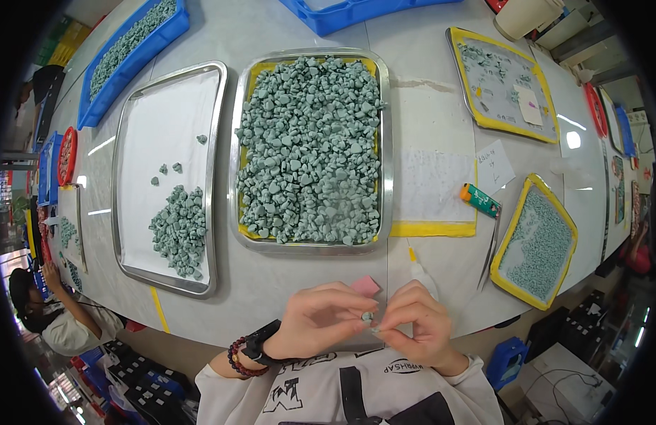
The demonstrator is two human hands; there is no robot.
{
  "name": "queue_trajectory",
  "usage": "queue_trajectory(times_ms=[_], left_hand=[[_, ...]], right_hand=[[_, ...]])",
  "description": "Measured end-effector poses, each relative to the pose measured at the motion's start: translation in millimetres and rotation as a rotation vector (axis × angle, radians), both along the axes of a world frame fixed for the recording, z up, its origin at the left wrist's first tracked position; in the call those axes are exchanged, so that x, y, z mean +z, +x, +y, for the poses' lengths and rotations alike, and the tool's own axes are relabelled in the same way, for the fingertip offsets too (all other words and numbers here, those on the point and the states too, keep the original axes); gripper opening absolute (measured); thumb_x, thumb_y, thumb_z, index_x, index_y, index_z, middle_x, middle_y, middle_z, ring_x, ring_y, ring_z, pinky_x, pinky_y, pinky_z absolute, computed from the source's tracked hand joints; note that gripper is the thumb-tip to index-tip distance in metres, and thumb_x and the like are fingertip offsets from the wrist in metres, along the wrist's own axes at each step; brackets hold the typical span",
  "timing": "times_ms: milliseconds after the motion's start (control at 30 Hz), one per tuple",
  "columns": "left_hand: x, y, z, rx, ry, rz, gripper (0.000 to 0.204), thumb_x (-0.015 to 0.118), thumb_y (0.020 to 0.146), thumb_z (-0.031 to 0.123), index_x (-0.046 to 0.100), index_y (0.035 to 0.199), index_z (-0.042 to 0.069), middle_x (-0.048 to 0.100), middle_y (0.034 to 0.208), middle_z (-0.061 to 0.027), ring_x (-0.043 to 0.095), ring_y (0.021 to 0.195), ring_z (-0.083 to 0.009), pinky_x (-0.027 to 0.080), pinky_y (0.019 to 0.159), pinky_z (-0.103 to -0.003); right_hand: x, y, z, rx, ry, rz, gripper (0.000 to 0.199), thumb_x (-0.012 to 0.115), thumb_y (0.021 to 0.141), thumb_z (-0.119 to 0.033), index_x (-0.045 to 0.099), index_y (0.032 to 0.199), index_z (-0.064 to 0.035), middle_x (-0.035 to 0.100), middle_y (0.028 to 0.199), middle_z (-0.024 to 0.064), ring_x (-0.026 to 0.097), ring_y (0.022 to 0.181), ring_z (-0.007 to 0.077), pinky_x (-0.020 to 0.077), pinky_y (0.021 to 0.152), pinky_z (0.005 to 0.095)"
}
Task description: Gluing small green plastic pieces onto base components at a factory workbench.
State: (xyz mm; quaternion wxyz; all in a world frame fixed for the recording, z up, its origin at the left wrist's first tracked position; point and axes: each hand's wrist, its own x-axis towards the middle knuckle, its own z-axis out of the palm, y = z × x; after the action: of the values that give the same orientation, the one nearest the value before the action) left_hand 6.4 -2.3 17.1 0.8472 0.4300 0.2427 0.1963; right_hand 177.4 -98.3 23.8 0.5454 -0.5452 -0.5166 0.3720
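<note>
Left hand: the left hand is at the near edge of the bench, just in front of the person's chest, its grip closed, thumb and fingertips pinching a small grey-green piece.
Right hand: the right hand meets the left at the same spot, fingers curled in; its fingertips touch the same piece or something just below it, too small to tell which.
Piece: the small grey-green piece sits between the two hands, held above the bench edge, of the same colour as the heaps in the trays.
Wrist: a black band and a dark red bead bracelet are worn on the left wrist.
Pink block: a small pink block lies on the bench just behind the hands.
Centre tray: a steel tray with a yellow liner is heaped full of grey-green pieces, straight ahead of the hands.
Left tray: a second steel tray with a white liner holds a small pile toward its near end and a few loose pieces.
Right side: a yellow-rimmed tray of finer grey-green bits lies to the right; tweezers and a green and orange lighter lie beside it.
Far left: another person is at the bench, well apart.
</note>
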Motion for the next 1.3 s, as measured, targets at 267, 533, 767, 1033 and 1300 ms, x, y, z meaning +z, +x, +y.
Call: queue_trajectory(times_ms=[267,533,767,1033,1300], left_hand=[[-3,0,-1,0.048,0.366,-0.029,0.027,0.065,0.073,-0.013,0.065,0.098,-0.004,0.062,0.101,-0.0171,0.063,0.091,-0.0211,0.053,0.077,-0.029],[-2,-2,-1,0.047,0.544,0.024,0.023,0.068,0.072,-0.011,0.067,0.093,-0.003,0.064,0.096,-0.0170,0.065,0.087,-0.0211,0.053,0.076,-0.028],[-5,1,-4,0.075,0.348,-0.014,0.021,0.065,0.075,-0.011,0.067,0.094,-0.002,0.064,0.096,-0.0173,0.064,0.087,-0.0213,0.053,0.076,-0.029],[-6,-2,-2,0.045,0.365,0.015,0.021,0.063,0.076,-0.012,0.066,0.095,-0.003,0.063,0.098,-0.0191,0.064,0.087,-0.0212,0.053,0.076,-0.030],[-10,-1,-4,0.089,0.391,0.048,0.023,0.058,0.079,-0.014,0.065,0.098,-0.003,0.062,0.099,-0.0193,0.064,0.086,-0.0224,0.054,0.075,-0.032]], right_hand=[[-1,-6,1,-0.042,-0.100,0.110,0.018,0.072,0.069,0.001,0.062,0.082,-0.0049,0.057,0.078,0.0048,0.050,0.069,0.0180,0.0390,0.063,0.0272],[-4,-12,-1,-0.093,-0.123,0.102,0.018,0.072,0.068,0.001,0.060,0.080,-0.0042,0.056,0.075,0.0050,0.050,0.067,0.0180,0.0385,0.061,0.0274],[2,-8,-1,-0.106,0.031,-0.273,0.018,0.070,0.065,0.002,0.060,0.079,-0.0041,0.055,0.077,0.0050,0.050,0.067,0.0193,0.0400,0.062,0.0291],[6,-4,3,-0.105,0.013,-0.366,0.023,0.073,0.060,0.004,0.064,0.078,-0.0060,0.058,0.077,0.0032,0.054,0.069,0.0203,0.0412,0.063,0.0310],[4,-5,6,-0.113,0.050,-0.442,0.024,0.074,0.059,0.002,0.064,0.080,-0.0062,0.059,0.076,0.0034,0.055,0.068,0.0213,0.0408,0.064,0.0316]])
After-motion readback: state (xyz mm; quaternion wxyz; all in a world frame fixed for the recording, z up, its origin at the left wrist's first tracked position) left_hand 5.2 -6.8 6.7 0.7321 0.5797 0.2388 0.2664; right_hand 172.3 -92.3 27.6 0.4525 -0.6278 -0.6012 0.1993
